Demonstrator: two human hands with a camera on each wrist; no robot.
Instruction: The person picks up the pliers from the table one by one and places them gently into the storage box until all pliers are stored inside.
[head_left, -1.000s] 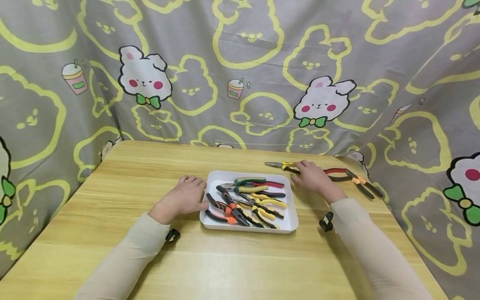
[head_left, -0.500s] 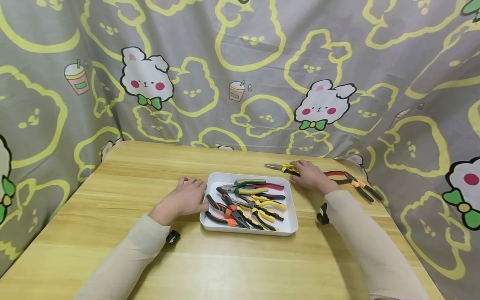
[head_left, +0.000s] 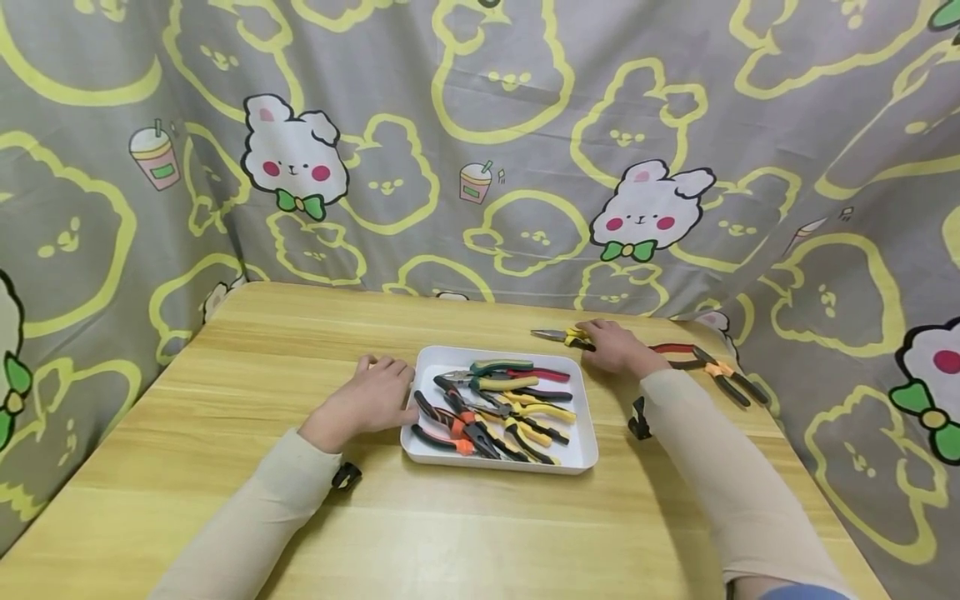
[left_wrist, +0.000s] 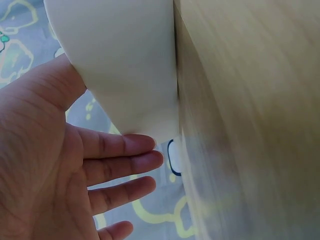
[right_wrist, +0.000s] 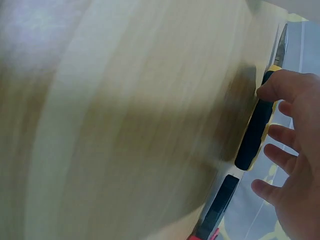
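In the head view, my left hand (head_left: 369,393) is at the left side of a white tray (head_left: 588,446). The left wrist view has its thumb at the tray's rim, with nearly straight fingers (left_wrist: 125,162) along the outer wall and corner. My right hand (head_left: 617,347) pinches long-nose pliers (head_left: 551,335) with yellow-and-black handles, lying behind the tray's right corner, jaws pointing left. Up close, the thumb lies on a black handle (right_wrist: 256,132) with the index finger behind it; the other fingers are loosely bent. Much of the handles is hidden by the hand in the head view.
Several pliers lie heaped in the tray, among them green-handled pliers (head_left: 506,383) and orange-and-black pliers (head_left: 474,429). Right of my right hand are red-handled pliers (head_left: 671,348) and orange-and-black-handled pliers (head_left: 726,377). A patterned curtain (head_left: 405,242) hangs behind the wooden table (head_left: 480,533).
My right hand has shifted slightly left along the pliers' handles, and the right forearm has swung left. The left hand and the tray keep their places.
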